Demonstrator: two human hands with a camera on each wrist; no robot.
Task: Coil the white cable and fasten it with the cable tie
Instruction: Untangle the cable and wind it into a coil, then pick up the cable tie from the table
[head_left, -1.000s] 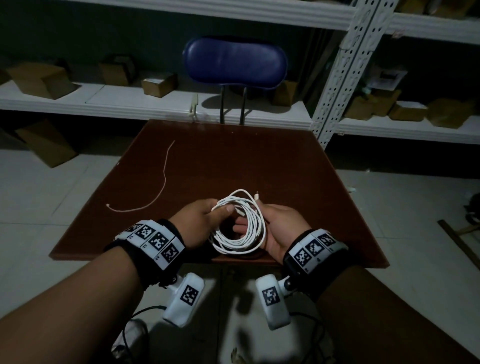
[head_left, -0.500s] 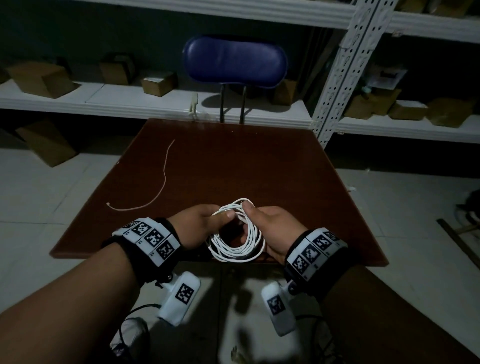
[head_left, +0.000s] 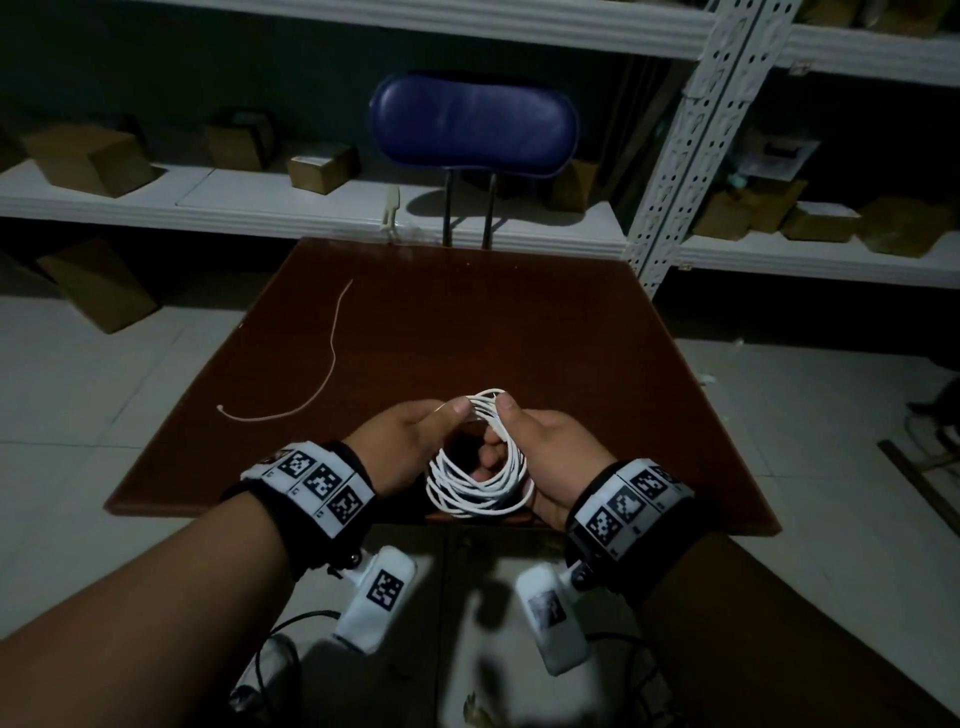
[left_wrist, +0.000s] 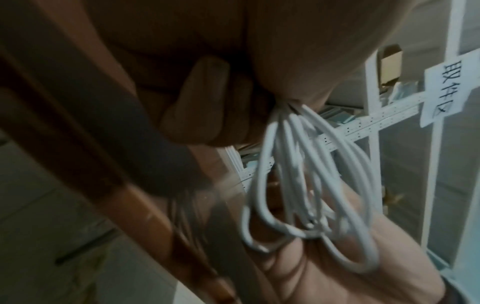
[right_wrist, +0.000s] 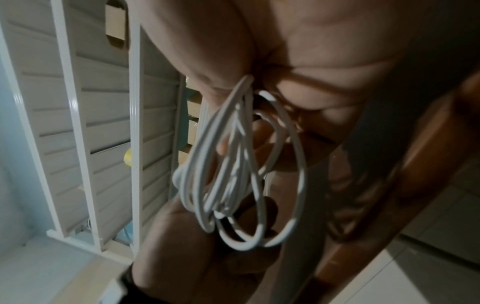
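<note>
Item: thin white cable (head_left: 480, 462), wound into a loose multi-loop coil, held upright in the air just above the near edge of the dark reddish-brown wooden surface (head_left: 493, 322).

Left hand (head_left: 410, 447): thumb and forefinger pinched the top of the coil; the remaining fingers (left_wrist: 205, 102) were curled beneath, seen in the left wrist view.

Right hand (head_left: 550, 457): thumb and forefinger pinched the same top bunch just beside the left thumb; lower fingers showed through the coil's opening, behind the strands.

Cable tie: long thin pale cream cable tie (head_left: 332, 353), lying loose in a curve on the left half of the surface, well apart from both hands.

Hidden or unclear: the cable's end plugs could not be singled out among the loops. Both wrist views were blurred; the strands (left_wrist: 306, 185) (right_wrist: 233, 164) fanned downward from each pinch, with the opposite palm behind them. The coil's lowest loops hung over the surface's near edge, and whether they touched it could not be told.

Room: the centre, right half and far side of the surface lay bare. Blue padded chair back (head_left: 472, 124) stood beyond the far edge; white metal shelving (head_left: 675, 171) with brown cardboard boxes (head_left: 88, 156) behind.
</note>
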